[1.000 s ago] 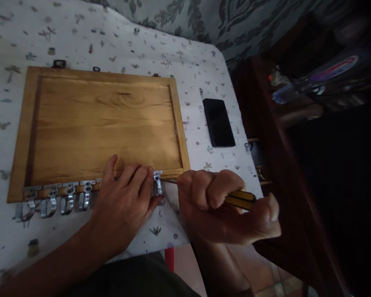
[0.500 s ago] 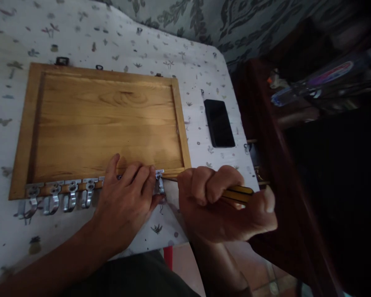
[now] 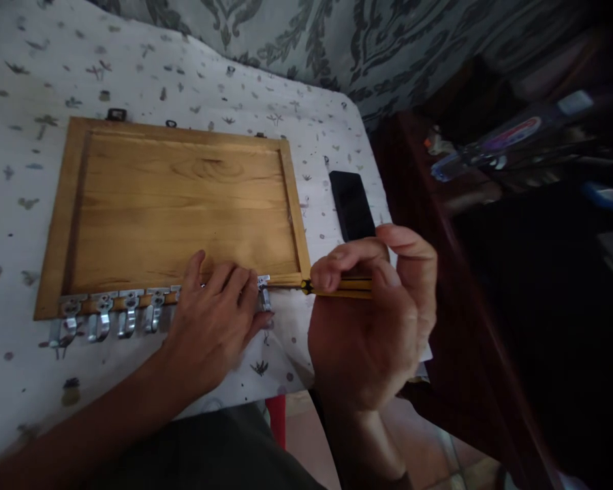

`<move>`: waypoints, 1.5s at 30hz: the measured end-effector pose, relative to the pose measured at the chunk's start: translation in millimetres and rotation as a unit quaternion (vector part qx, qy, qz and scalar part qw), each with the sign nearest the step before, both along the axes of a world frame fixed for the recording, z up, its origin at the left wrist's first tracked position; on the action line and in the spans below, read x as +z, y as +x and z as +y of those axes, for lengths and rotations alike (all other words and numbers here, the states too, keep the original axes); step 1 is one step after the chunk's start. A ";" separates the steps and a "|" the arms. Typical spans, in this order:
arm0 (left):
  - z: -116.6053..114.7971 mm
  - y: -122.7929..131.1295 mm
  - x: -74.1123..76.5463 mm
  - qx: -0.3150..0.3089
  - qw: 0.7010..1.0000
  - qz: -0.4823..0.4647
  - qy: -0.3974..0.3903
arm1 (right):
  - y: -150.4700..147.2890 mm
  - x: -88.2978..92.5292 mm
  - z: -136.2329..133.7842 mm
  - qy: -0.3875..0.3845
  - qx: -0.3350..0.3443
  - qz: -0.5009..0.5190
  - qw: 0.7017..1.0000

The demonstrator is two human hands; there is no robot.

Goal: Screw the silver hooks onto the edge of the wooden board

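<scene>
A framed wooden board (image 3: 194, 204) lies on the cloth, with a row of metal hooks (image 3: 129, 314) along its near edge. My left hand (image 3: 209, 327) rests over that edge, its fingers on the frame and its thumb below the rightmost metal hook (image 3: 265, 294), steadying it. Some of the row is hidden under this hand. In my right hand (image 3: 370, 320) is a screwdriver (image 3: 340, 288) with a yellow and black handle. Its thin shaft runs left along the near edge toward the rightmost hook; I cannot make out exactly where the tip sits.
A black phone (image 3: 352, 205) lies right of the board, partly behind my right hand. Beyond the patterned tablecloth (image 3: 255, 357) stands dark reddish furniture (image 3: 413, 163) with a clear bottle (image 3: 511, 136) on it. Grey patterned fabric (image 3: 296, 41) hangs at the back.
My right hand has turned and its fingers have shifted on the screwdriver, showing more of the handle. My left hand stays at the rightmost hook. The whole view has shifted slightly.
</scene>
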State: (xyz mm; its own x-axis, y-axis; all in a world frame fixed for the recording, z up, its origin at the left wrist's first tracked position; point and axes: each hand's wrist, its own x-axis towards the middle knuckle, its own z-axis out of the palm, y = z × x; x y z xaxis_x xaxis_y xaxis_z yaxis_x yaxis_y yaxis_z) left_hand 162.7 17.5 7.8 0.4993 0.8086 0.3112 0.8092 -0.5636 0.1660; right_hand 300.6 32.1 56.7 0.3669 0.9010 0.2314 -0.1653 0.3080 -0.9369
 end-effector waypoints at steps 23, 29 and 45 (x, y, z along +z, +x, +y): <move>1.6 -2.6 -1.1 0.006 0.999 0.021 -0.038 | -24.8 -4.5 13.8 0.071 0.005 -0.016 0.997; 1.0 -2.2 -0.9 0.009 0.999 0.020 -0.041 | -15.8 -2.4 17.7 0.059 0.092 0.009 0.994; 2.4 -2.5 -1.2 0.008 0.998 0.012 -0.066 | -5.2 -0.5 19.3 0.044 0.235 0.004 0.971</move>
